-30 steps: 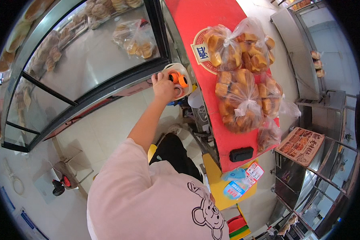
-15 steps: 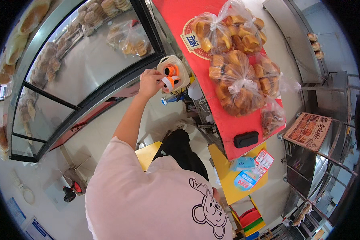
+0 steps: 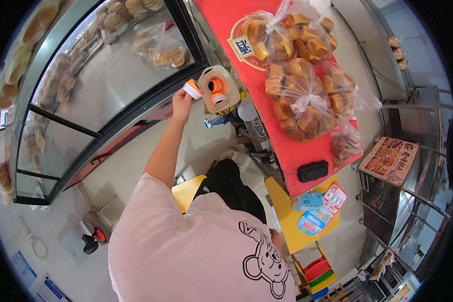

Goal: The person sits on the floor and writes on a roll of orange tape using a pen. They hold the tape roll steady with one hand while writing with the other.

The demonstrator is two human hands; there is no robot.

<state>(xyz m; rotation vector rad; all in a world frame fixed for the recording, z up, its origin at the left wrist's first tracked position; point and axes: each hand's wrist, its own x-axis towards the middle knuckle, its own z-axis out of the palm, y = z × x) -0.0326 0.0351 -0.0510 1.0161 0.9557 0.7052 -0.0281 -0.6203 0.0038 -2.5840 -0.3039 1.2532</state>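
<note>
My left hand [image 3: 181, 104] is closed on an orange-and-white roll [image 3: 192, 89], which looks like a roll of labels or tape. It is held just outside the left rim of a beige plastic container [image 3: 231, 88]. Inside that container lie more orange rolls [image 3: 216, 84], one with a white band around it. Of my right hand [image 3: 276, 237], only a small patch shows beside the pink shirt, low in the view. Its fingers are hidden.
A glass display case [image 3: 110, 95] with breads curves along the left. On the red counter [image 3: 287, 176] sit several bags of bread rolls [image 3: 302, 103] and a black case [image 3: 312, 171]. A yellow stool [image 3: 294, 241] holds blue packages. A metal rack [image 3: 412, 196] stands at right.
My left hand has lifted the orange-and-white roll out of the beige container and moved it left, past the rim. The rolls left inside are now more visible.
</note>
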